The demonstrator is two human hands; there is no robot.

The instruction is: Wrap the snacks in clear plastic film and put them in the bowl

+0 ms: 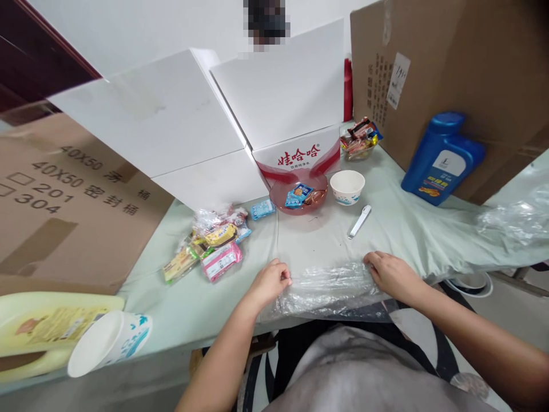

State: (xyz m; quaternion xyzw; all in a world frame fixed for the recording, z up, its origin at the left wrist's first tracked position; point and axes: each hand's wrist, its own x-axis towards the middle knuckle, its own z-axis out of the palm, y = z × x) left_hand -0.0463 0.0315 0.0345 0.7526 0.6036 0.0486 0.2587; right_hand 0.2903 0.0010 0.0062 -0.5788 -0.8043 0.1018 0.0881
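My left hand [269, 281] pinches the left edge of a clear plastic sheet [328, 286] that lies crumpled along the near edge of the table [193, 303]. At the sheet's right edge my right hand [391, 274] is curled, its fingers pressed on the plastic. Beyond the sheet lie a white plastic spoon [359, 221], a white paper bowl [347, 186] and a red translucent bowl [299, 197] holding a few wrapped snacks.
A pile of snack packets [212, 245] lies at left. A white carton [240, 120] with red print stands behind. Brown boxes [450, 63] flank the table. A blue jug [444, 157] is at right, a yellow bottle [38, 329] and a tipped paper cup [109, 342] at near left.
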